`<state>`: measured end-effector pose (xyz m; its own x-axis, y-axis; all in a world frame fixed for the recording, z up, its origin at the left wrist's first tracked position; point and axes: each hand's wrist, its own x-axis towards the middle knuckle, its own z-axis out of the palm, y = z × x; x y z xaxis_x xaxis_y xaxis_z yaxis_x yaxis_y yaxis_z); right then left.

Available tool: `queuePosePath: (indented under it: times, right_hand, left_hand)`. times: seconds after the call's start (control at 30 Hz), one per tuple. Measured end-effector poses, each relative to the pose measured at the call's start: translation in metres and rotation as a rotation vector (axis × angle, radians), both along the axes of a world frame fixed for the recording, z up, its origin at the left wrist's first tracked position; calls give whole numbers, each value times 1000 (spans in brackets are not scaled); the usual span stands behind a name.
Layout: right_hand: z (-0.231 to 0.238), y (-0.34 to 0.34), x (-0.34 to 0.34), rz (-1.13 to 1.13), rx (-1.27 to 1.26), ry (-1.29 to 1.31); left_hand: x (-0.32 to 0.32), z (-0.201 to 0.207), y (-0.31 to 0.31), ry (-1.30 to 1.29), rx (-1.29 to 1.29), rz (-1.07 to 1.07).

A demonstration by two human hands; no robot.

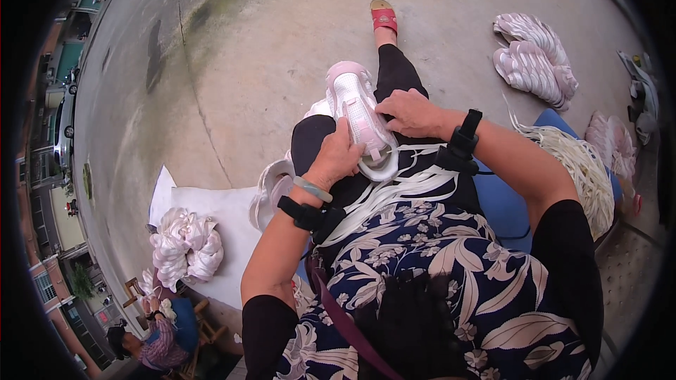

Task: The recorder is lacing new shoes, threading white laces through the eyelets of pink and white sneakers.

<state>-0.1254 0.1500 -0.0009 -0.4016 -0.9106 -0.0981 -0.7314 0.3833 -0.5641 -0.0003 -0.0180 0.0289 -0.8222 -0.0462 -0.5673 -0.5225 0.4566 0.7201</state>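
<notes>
Closest to me I see a dark blouse printed with pale leaves (pixel 436 267), and both forearms rising from it, each with a black strap-on band at the wrist. Across the lap lies a loose sheaf of flat white laces (pixel 394 193), fanning out under the arms.

The left hand (pixel 336 158) is closed around the near end of a pink-and-white mesh sports shoe upper (pixel 355 109), fingers curled over its edge, a pale green bangle just behind the wrist. The right hand (pixel 412 112) rests flat on the shoe's right side, fingertips pressing the pink trim; so both hands are on the shoe, clamped to it from either side. The shoe sits on the knee of the black-trousered leg, toe pointing away from me.

To my right a thick bundle of cream laces (pixel 584 169) drapes over a blue seat (pixel 503 204). To my left a white sheet (pixel 225 225) on the concrete floor (pixel 282 28) carries a heap of white shoe uppers (pixel 186 243) (another person sits beyond it, low in the corner).

Further out, a red sandal (pixel 384 17) sits on the outstretched foot, and a stack of pink ribbed shoe pieces (pixel 531 56) lies on the floor.
</notes>
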Motion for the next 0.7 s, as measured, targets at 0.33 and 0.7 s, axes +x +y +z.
queuePosePath:
  times: [0.33, 0.7]
  right_hand:
    - [11, 80, 28, -104, -176, -144]
    - [61, 67, 3, -463, -491, -1001]
  left_hand:
    - [27, 0, -21, 366, -164, 120]
    - [17, 24, 0, 312, 130, 160]
